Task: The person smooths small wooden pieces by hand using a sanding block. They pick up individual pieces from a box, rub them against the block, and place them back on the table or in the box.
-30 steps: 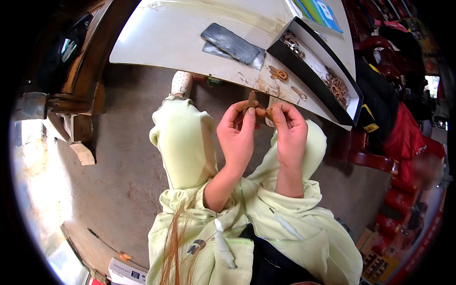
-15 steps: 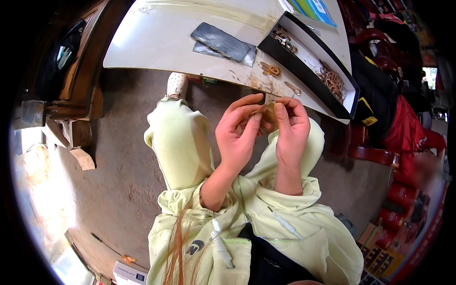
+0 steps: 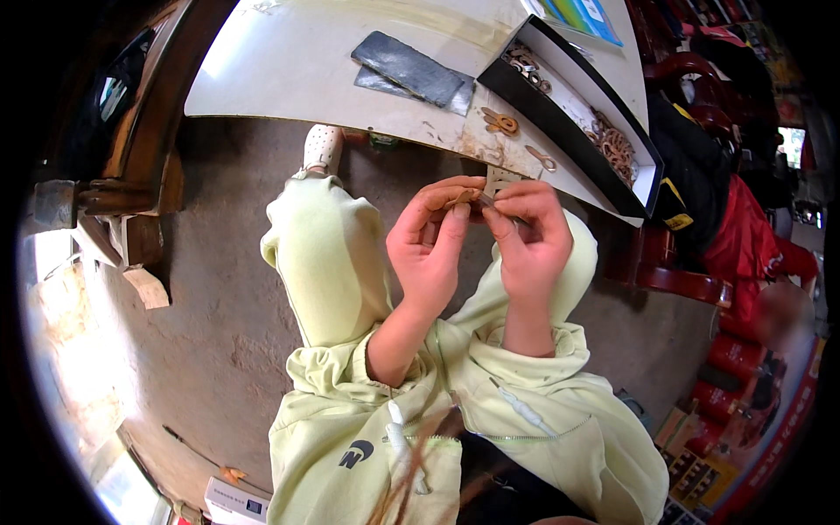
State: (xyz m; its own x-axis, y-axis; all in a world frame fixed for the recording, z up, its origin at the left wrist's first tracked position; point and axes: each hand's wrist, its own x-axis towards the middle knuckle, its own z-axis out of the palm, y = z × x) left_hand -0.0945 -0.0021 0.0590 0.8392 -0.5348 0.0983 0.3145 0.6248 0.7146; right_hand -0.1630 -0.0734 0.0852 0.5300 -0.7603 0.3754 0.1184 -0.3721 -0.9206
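Observation:
My left hand [image 3: 426, 249] is closed in a pinch on a small flat brown piece [image 3: 466, 196], which looks like wood, above my lap at the table's front edge. My right hand [image 3: 531, 234] meets it from the right, thumb and forefinger pressed together at the piece's end. A thin greyish bit shows at those fingertips, too small to name. Just beyond the fingers, a pale plate with holes [image 3: 499, 178] juts from the table edge. On the table lie a brown looped piece [image 3: 500, 122] and a lighter ring-ended one [image 3: 541, 158].
A long black box [image 3: 573, 122] with a white inside holds many small brown pieces. Left of it, dark grey sheets [image 3: 411, 68] lie overlapped on the white table [image 3: 289, 83]. Colourful booklets [image 3: 577, 19] sit at the back. Dark wooden furniture [image 3: 149, 114] stands left.
Both hands have drawn together, and my left has shifted slightly left. The right fingertips have come down onto the brown piece's end, and the pale plate behind now shows more.

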